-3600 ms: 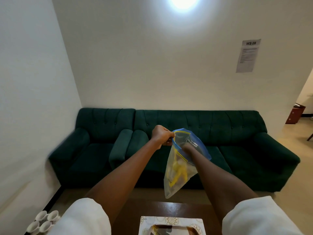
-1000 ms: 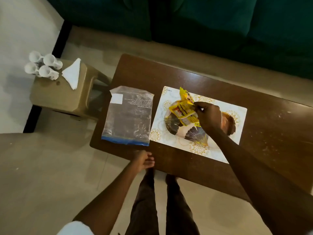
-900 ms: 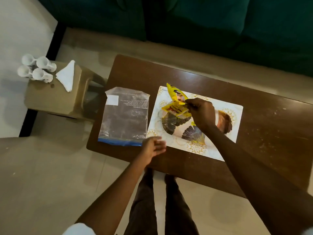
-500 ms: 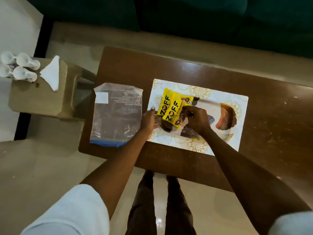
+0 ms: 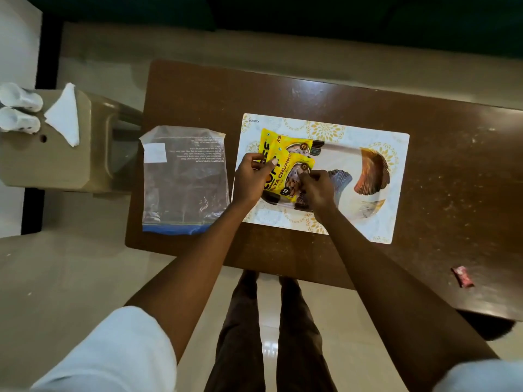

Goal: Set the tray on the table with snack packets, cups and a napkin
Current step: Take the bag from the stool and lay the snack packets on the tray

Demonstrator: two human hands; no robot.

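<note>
A patterned rectangular tray (image 5: 396,193) lies on the brown table (image 5: 452,154). Two yellow snack packets (image 5: 285,159) lie overlapping on the tray's left part. My left hand (image 5: 250,179) pinches the left edge of the nearer packet. My right hand (image 5: 318,190) grips that packet's lower right corner. White cups (image 5: 18,108) lie on their sides on a beige stool (image 5: 56,162) to the left, with a folded white napkin (image 5: 63,114) beside them.
An empty clear zip bag (image 5: 184,179) with a blue strip lies flat on the table left of the tray. A small red wrapper (image 5: 462,275) sits near the table's front right edge. A dark green sofa (image 5: 339,18) runs behind the table.
The zip bag went from my hands onto the table. My right hand brought the yellow packets down onto the tray, and my left hand came up from the table edge to hold them.
</note>
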